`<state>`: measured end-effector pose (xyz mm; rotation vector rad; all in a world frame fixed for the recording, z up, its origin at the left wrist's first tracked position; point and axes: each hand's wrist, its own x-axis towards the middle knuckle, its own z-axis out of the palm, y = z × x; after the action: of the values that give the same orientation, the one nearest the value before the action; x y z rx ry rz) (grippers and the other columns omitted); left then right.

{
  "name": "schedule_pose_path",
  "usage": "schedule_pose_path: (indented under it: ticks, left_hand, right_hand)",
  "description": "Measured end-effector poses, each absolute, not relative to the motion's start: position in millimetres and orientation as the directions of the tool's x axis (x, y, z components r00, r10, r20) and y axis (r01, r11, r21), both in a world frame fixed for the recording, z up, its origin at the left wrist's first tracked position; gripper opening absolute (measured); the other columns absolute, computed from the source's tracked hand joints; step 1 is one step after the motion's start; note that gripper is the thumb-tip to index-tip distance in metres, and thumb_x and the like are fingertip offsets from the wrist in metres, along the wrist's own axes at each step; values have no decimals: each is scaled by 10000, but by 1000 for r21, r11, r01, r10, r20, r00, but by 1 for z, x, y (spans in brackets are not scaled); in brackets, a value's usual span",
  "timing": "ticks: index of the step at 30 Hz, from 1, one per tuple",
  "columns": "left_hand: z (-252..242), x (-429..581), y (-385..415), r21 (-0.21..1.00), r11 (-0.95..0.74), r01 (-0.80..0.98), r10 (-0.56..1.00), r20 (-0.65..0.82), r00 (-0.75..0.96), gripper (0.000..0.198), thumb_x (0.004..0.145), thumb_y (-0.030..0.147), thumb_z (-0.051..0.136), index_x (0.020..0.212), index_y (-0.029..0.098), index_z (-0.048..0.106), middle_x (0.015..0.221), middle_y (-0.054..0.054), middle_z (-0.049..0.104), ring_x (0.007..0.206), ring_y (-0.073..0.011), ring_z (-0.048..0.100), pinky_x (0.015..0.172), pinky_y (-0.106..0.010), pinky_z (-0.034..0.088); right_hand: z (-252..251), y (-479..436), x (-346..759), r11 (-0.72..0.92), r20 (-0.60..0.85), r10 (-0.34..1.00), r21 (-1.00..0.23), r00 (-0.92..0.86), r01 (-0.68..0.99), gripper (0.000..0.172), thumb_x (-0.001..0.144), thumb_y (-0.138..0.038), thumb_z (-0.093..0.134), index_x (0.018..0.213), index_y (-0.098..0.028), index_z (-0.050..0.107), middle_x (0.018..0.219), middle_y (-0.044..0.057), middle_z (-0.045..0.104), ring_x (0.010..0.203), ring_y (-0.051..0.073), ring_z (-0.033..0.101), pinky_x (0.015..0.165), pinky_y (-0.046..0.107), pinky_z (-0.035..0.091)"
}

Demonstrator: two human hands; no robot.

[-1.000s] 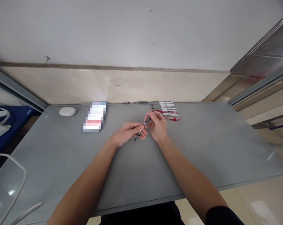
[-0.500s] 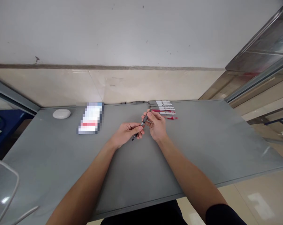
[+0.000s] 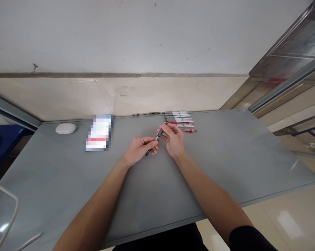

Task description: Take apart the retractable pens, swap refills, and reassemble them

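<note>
A dark pen (image 3: 160, 132) with a lighter middle section slants between my two hands above the table. My left hand (image 3: 141, 149) is closed around its lower part, the thumb lying along the barrel, and the black end sticks out below the fingers. Higher up, my right hand (image 3: 174, 140) pinches the grey upper part between thumb and fingers. Just behind my right hand lies a row of several pens (image 3: 176, 117) with white and grey barrels, side by side. Red pens (image 3: 190, 130) are among them, partly hidden by that hand.
On the left of the grey table (image 3: 94, 181) are a white computer mouse (image 3: 65, 128) and a blurred-out flat object (image 3: 98, 134). More dark pens (image 3: 147, 114) lie along the back edge by the wall. A white cable (image 3: 15, 205) curves at lower left.
The view has shifted slightly. Both hands keep their hold on the pen, which has hardly moved.
</note>
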<state>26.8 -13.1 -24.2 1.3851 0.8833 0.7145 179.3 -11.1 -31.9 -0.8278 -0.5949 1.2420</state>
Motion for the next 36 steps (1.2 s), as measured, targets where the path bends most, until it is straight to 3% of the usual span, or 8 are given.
schedule_pose_path:
  ticks: [6,14,21,26,31,36]
  left_hand:
    - [-26,27,-14,985,173,28,783,-155,602,375,879,476,542,804,140,692,720,-59,653,646,-134,589,633,-271,469]
    - [-31,31,-11,996,86,17,893,-85,442,299,739,393,731,930,166,693,719,-12,647,640,-120,568,664,-276,483]
    - [-21,29,-14,996,89,26,766,-85,637,344,882,448,542,773,147,667,691,-37,638,618,-124,575,633,-269,481]
    - [-24,31,-14,993,115,-1,827,-95,553,306,847,434,604,841,143,698,801,-63,677,683,-141,609,682,-288,504]
    - [-30,31,-11,997,74,15,890,-73,451,298,745,378,734,940,159,684,687,-9,648,610,-116,575,635,-266,497]
    - [-29,32,-11,998,26,56,847,-51,529,295,842,434,607,824,145,663,727,-33,647,638,-126,594,639,-269,503]
  right_hand:
    - [-32,-10,182,74,-58,976,-820,212,-567,209,660,-337,775,812,-232,678,806,-14,700,707,130,662,628,277,552]
    - [-33,-8,181,134,-31,960,-819,277,-558,213,631,-308,798,744,-233,634,842,-43,669,674,110,645,619,280,558]
    - [-31,-10,183,39,-83,979,-818,184,-574,209,632,-329,795,789,-226,703,775,-15,694,673,130,658,589,269,559]
    - [-31,-10,184,93,-52,971,-815,233,-572,196,629,-320,796,770,-241,686,776,-26,688,663,123,648,576,266,549]
    - [-32,-9,181,155,-6,960,-822,281,-547,186,632,-304,795,752,-242,666,766,-39,662,675,118,638,625,289,561]
    - [-33,-9,181,127,-31,961,-834,274,-538,181,626,-302,799,758,-242,692,820,-29,677,677,113,629,628,294,564]
